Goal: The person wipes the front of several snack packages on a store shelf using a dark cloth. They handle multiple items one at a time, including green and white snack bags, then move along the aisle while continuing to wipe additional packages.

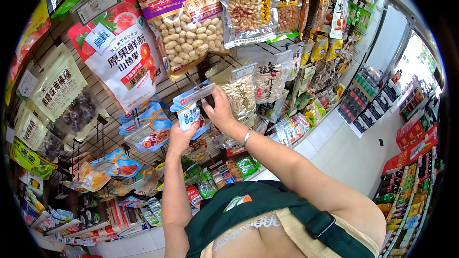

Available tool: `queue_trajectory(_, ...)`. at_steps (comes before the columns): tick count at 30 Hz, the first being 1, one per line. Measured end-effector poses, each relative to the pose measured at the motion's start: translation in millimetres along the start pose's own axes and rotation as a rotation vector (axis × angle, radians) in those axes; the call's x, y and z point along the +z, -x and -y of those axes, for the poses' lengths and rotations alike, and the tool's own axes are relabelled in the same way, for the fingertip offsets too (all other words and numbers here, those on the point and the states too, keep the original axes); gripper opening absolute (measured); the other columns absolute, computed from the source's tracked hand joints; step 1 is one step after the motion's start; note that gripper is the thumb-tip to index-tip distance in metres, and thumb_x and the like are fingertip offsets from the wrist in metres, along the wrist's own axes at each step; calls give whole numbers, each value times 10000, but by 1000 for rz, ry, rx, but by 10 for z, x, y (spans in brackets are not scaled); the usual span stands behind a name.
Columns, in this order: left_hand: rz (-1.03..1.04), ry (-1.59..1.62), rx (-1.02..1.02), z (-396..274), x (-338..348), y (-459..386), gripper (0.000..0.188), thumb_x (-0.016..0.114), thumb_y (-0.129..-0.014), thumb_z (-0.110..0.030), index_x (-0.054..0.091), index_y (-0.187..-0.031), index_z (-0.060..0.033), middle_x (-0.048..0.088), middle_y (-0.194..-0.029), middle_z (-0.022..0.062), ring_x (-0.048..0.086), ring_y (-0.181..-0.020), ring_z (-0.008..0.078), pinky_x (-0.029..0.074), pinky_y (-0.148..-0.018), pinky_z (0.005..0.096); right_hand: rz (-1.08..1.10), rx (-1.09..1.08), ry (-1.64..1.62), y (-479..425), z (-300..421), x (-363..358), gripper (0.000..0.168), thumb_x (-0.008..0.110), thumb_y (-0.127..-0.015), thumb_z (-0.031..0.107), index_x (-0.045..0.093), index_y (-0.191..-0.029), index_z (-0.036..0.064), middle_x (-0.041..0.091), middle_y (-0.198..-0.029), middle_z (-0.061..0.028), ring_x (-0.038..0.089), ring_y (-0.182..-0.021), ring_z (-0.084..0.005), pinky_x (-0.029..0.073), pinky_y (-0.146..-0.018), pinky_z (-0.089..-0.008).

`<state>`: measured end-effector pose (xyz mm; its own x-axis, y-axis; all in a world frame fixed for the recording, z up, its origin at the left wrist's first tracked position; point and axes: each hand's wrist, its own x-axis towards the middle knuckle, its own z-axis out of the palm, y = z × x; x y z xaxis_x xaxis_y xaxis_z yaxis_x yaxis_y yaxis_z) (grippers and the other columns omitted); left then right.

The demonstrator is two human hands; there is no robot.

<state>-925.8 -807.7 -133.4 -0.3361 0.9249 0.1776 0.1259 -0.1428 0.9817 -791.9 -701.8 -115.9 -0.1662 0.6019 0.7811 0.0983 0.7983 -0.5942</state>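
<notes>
My left hand grips the lower left edge of a blue snack packet, its thumb on the packet's front. The packet hangs at a display hook on the slatted wall rack. A clear plastic label holder crosses the packet's upper part. At the right end of that holder, my right hand pinches with thumb and fingers. A silver bangle circles my right wrist. Just left of my left hand hang more blue packets with a picture of dried fruit, behind another label holder.
Above hang a large bag of peanuts and a white hawthorn snack bag. Bags of sunflower seeds hang close by my right hand. Small packs line a low shelf. A tiled aisle runs right, past stacked drinks.
</notes>
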Motion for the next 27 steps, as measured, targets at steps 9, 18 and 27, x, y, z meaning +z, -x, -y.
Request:
queue_trajectory(9,94,244,-129,19,71,28,345,683,-800,-30,575,-1126,6,645,-1052,56,609,-926,129,488,-835,283,108,134,81,530,-10,-235,340,652,-770,123,566,-1088,41,529,-1085,-200,525,-1030,-373,438,-906,-416)
queue_trajectory(18,118,347,-269,-31,111,116,342,561,-863,22,532,-1197,-46,595,-1116,77,588,-995,181,512,-825,329,284,-352,87,390,569,-21,527,734,-616,62,573,-1118,67,494,-1189,-187,487,-1112,-381,415,-961,-453)
queue_trajectory(27,130,258,-187,139,100,52,282,535,-880,14,557,-1159,-26,602,-1083,67,566,-958,161,481,-819,303,377,-322,157,618,386,-153,435,716,-621,56,586,-1035,74,520,-1099,-159,512,-1010,-358,437,-883,-437)
